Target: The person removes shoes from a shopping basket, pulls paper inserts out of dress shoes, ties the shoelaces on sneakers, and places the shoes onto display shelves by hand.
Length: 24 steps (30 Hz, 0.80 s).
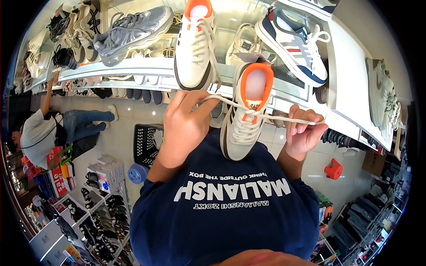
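A cream sneaker (242, 137) with an orange lining is in front of my chest, its toe towards me and its heel by the glass shelf's edge. What supports it from below is hidden. Its beige shoelace (284, 118) crosses once over the tongue and stretches out to both sides. My left hand (188, 117) has its fingers closed on one end, left of the shoe. On the right, my right hand (304, 131) pinches the other end near its tip. A matching sneaker (194, 53) sits on the shelf just beyond, its laces loose.
The glass shelf (155, 65) carries a silver sneaker (135, 33) and a white-and-navy sneaker (293, 46). At the far left a person (49, 128) reaches towards the shelves. A black perforated seat (146, 142), a blue round object (137, 173) and a red stool (333, 169) stand on the floor.
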Tool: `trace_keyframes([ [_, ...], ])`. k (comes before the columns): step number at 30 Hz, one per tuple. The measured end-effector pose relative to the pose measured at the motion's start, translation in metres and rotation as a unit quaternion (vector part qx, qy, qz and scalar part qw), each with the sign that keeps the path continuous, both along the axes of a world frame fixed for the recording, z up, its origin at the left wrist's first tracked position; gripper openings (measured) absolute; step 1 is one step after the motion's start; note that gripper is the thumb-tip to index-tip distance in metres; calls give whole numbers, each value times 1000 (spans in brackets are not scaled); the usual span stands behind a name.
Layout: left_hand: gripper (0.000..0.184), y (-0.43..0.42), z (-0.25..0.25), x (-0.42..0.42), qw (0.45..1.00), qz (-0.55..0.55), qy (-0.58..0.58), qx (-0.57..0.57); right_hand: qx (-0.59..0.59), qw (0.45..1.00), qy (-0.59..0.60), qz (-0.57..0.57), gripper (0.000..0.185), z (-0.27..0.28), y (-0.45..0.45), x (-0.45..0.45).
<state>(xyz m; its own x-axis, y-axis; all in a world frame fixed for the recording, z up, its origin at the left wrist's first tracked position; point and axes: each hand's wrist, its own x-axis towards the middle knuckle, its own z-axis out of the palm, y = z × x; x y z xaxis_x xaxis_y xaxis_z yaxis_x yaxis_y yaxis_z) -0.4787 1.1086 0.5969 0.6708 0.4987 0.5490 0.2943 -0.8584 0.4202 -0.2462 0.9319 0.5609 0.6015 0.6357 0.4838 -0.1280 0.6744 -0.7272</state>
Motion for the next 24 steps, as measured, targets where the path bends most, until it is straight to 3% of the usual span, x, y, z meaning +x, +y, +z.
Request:
trace_keyframes([
  [2,34,-4,14,4,996,59,34,58,-30,996,61,-55,52,-2,-2,1],
  [4,42,-16,30,10,991,91,66,73,-102,994,25,-31,59,2,-1,-1],
  [7,53,-25,29,15,992,62,112,-11,-173,983,-63,14,96,7,4,-15],
  [10,58,-24,28,14,986,21,109,-121,-216,947,-220,85,76,13,1,-2],
  [13,64,-15,36,6,976,6,145,-161,-336,882,-302,132,58,20,-16,7],
  [15,69,-6,37,3,969,12,201,-144,-311,894,-311,85,53,14,-14,0],
  [18,72,-4,51,8,924,11,306,-229,-280,909,-307,42,47,14,-8,-10],
  [21,71,-3,35,12,901,-103,103,-408,-231,919,-319,-3,43,11,-1,-15],
  [24,69,-10,-12,27,853,-217,-93,-465,-205,926,-315,-18,39,16,8,-18],
])
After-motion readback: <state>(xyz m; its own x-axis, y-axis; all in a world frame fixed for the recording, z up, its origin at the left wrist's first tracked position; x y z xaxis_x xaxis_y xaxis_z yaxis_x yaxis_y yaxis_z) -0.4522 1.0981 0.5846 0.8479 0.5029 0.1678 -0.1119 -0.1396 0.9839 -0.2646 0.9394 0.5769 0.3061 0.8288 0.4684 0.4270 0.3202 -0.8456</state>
